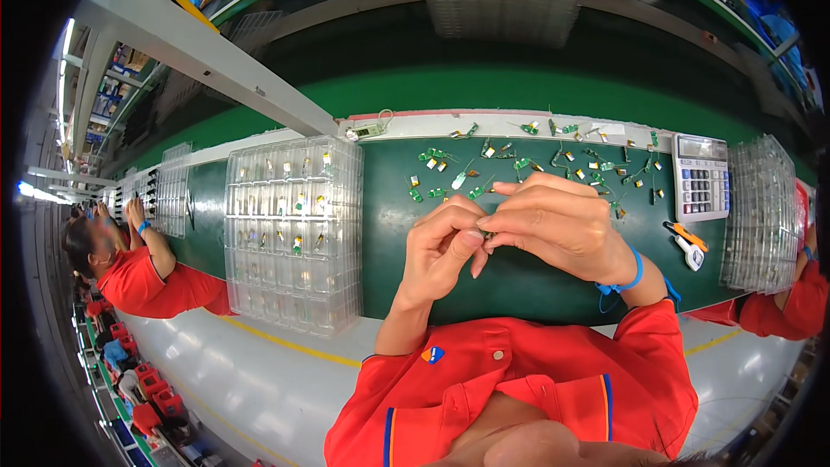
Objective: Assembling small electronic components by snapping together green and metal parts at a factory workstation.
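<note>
My left hand (pixel 439 251) and my right hand (pixel 558 223) meet above the green work mat (pixel 398 281), with thumbs and fingertips pinched together. Between them is a small circuit board (pixel 486 234), mostly covered by the fingers, so its details do not show. Just beyond my hands, several loose green circuit boards (pixel 459 180) with thin wires and small silver-and-yellow parts lie scattered over the mat. A blue wrist strap (pixel 635 270) circles my right wrist.
Left stands a stack of clear compartment trays (pixel 346 246) holding small boards; another clear tray stack (pixel 761 216) stands right. Beside it are a calculator (pixel 702 182), an orange-handled tool (pixel 688 237) and a white tool (pixel 692 256). A co-worker (pixel 143 272) sits left; a conveyor (pixel 389 91) runs behind.
</note>
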{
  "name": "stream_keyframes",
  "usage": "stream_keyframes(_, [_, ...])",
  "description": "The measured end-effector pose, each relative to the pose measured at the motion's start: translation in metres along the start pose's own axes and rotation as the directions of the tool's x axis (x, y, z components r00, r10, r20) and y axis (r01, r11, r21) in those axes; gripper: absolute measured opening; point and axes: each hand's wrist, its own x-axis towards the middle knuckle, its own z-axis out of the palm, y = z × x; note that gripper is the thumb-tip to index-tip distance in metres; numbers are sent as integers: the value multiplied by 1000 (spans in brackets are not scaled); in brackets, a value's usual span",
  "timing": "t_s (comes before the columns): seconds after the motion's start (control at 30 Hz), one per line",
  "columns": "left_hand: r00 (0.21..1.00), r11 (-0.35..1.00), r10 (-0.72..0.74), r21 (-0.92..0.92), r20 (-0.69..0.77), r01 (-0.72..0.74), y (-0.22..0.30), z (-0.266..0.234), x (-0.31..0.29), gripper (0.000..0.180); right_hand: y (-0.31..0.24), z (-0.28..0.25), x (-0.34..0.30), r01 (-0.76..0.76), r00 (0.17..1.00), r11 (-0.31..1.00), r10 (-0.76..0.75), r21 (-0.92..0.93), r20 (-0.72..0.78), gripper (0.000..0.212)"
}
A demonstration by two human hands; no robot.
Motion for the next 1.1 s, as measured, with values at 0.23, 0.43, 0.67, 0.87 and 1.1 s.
stream_keyframes(0.23, [999,995,10,100,34,-13,1,-8,0,26,4,2,-1,4,1000,1000,-5,23,9,23])
stream_keyframes(0.43, [996,991,-41,-128,-74,32,0,-6,2,13,4,2,1,-123,992,990,122,65,25,20])
stream_keyframes(0.67, [979,990,101,112,-176,-82,1,-2,2,6,-3,13,-4,-425,897,836,440,347,37,22])
stream_keyframes(0.87, [962,864,225,489,-154,-124,-1,8,3,10,1,24,-12,-475,856,744,516,470,47,17])
stream_keyframes(1.1, [877,631,474,726,-83,-272,-10,14,6,15,2,39,-20,-388,900,877,427,285,-90,15])
